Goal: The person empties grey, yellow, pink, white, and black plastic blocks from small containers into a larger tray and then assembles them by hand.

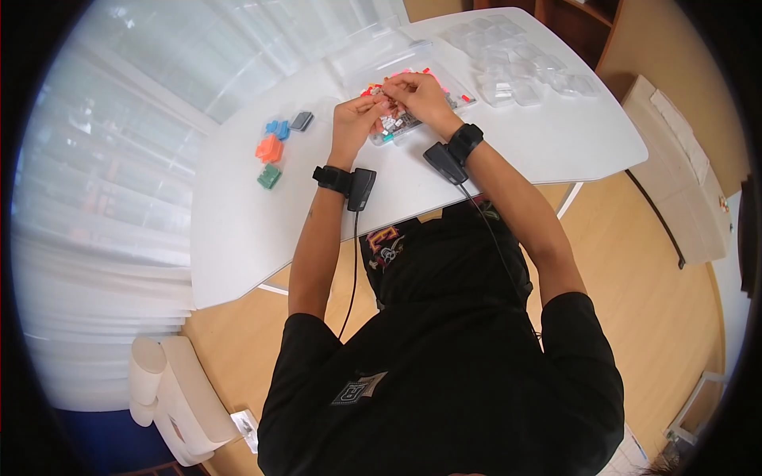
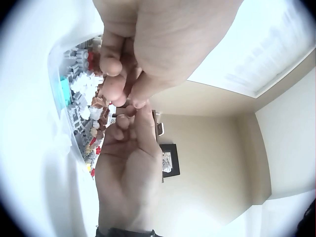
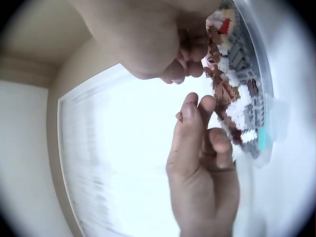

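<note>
My left hand (image 1: 357, 125) and right hand (image 1: 421, 97) meet at the fingertips over a clear plastic box full of small building bricks (image 1: 394, 125). In the right wrist view, the left hand (image 3: 205, 163) pinches a small brown brick (image 3: 179, 116) between thumb and fingers; only a bit of it shows. Just across from it, the right hand (image 3: 148, 39) has its fingers curled in towards the thumb; I cannot tell whether something is between them. The bricks below are brown (image 3: 224, 91), white (image 2: 85, 85), grey, red and other colours.
Left of the box on the white table (image 1: 238, 230) lie blue bricks (image 1: 278, 128), orange bricks (image 1: 269, 148), green bricks (image 1: 269, 176) and a dark grey piece (image 1: 302, 120). Clear empty containers (image 1: 516, 67) crowd the back right. A clear lid (image 1: 365, 47) stands behind the box.
</note>
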